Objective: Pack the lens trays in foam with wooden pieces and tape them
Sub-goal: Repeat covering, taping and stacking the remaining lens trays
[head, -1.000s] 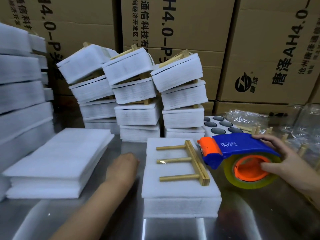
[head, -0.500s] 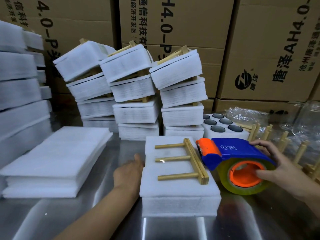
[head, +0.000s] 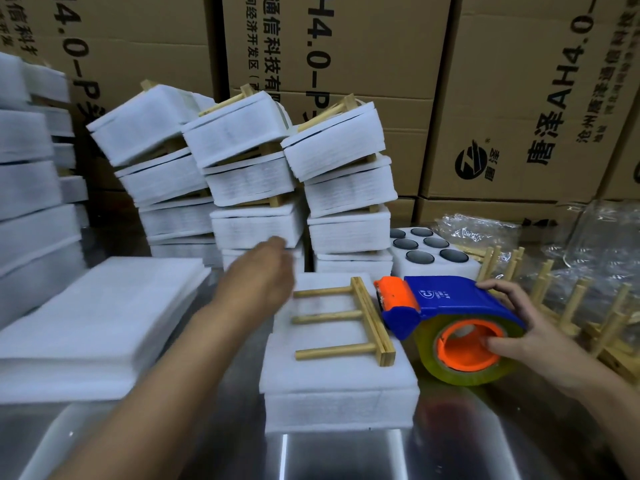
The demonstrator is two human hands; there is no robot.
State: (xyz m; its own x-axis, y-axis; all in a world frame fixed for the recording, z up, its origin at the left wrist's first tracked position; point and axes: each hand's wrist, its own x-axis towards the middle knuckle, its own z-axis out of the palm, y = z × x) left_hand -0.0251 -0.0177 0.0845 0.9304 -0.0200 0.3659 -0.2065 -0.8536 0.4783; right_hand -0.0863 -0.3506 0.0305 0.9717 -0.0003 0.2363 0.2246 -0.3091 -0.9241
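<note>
A foam-wrapped pack lies in front of me on the steel table, with a wooden comb-shaped piece lying flat on top. My right hand grips a blue and orange tape dispenser with a yellowish roll, its orange nose at the pack's right edge. My left hand hovers blurred above the pack's far left corner, fingers relaxed, holding nothing. An uncovered lens tray with dark round lenses sits behind the dispenser.
Three leaning stacks of finished foam packs stand behind. A pile of flat foam sheets lies at left, foam blocks stacked beyond it. Loose wooden pieces and plastic bags crowd the right. Cardboard boxes wall the back.
My left hand has lifted off the pack's left side and moved up and forward. The dispenser and my right hand have barely shifted.
</note>
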